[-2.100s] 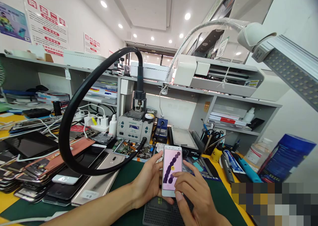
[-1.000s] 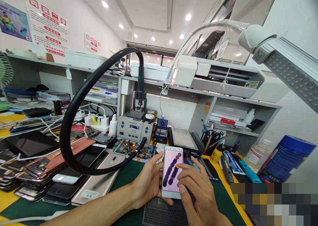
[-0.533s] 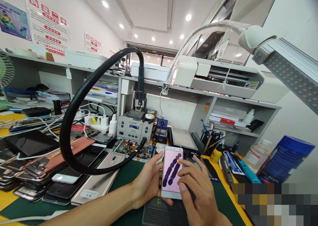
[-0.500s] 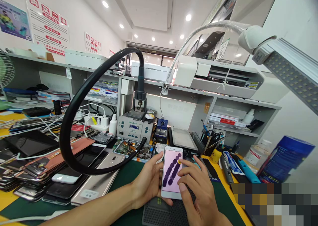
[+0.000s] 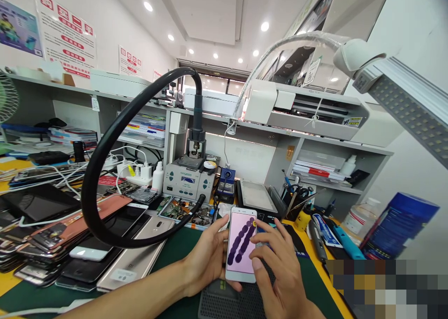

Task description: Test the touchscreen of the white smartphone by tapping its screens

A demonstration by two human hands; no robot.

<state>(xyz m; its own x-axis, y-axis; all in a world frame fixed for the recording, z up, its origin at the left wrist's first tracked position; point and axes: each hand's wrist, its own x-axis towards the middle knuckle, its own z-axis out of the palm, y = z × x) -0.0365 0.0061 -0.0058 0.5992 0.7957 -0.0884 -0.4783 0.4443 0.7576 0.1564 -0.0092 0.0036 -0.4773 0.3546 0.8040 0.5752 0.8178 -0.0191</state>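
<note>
A white smartphone (image 5: 241, 272) is held upright in my left hand (image 5: 206, 256), its lit screen facing me. The thumb lies along the phone's left edge, and the other fingers go behind it and show below its bottom edge. Two dark purple streaks run slantwise over the pink screen. My right hand (image 5: 278, 265) is over the phone's right side with its fingers apart, holding nothing. Its index fingertip meets the upper right of the screen at a small yellow mark. Under the hands lies a dark perforated pad (image 5: 219, 305) on the green mat (image 5: 185, 244).
Stacked phones and phone parts (image 5: 45, 235) crowd the left side. A thick black hose (image 5: 91, 193) loops from the hot-air station (image 5: 189, 181) in front of me. Behind the phone is a tray of small parts (image 5: 185, 211). Tools and bottles (image 5: 362, 216) stand at right; a lamp (image 5: 409, 104) hangs above.
My right index fingertip has moved slightly up and right on the screen, and the yellow mark with it. My left hand keeps its hold on the phone. The whole view has shifted a little.
</note>
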